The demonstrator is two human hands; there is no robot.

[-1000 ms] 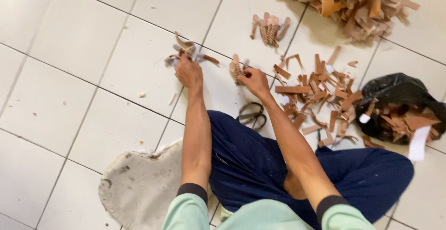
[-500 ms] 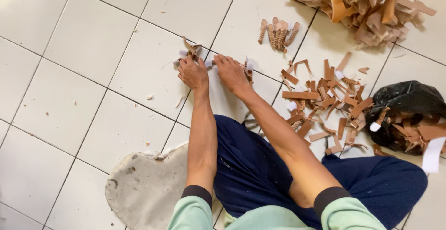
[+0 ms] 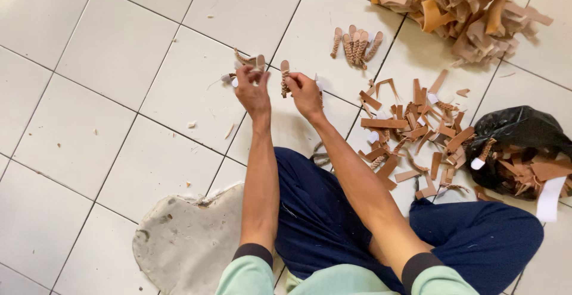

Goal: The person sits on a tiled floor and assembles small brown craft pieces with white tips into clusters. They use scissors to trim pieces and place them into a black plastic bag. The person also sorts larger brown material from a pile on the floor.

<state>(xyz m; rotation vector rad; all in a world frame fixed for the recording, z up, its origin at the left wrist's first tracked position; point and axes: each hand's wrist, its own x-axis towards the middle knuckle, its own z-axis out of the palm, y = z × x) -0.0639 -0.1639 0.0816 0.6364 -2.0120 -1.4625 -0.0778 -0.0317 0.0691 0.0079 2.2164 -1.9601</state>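
White square-tiled floor with dark grout lines, filling the whole view. Navy blue trousers on folded legs, at 6 o'clock. Heap of tan leather-like offcuts and curled strips, at 1 o'clock, against the upper edge. Grey, stained, rounded flat pad on the tiles at 7 o'clock, just beside the left knee. Black plastic bag lying open at 3 o'clock, holding brown strips and a white tab. Loose scatter of short brown flat strips between bag and right forearm, several tipped with white. Mint-green sleeves with black cuffs at the lower edge. Left hand just above centre, at 12 o'clock, fingers pinched on a short brown strip piece with white ends showing beside it. Right hand just beside the left, thumb and fingers closed on a narrow braided brown strip held upright. Small row of finished braided brown strips, laid side by side on a tile at 12 to 1 o'clock, apart from both hands. Dark scissors handles partly hidden under the right forearm. Tiny pale scraps scattered on tiles at 9 to 10 o'clock.
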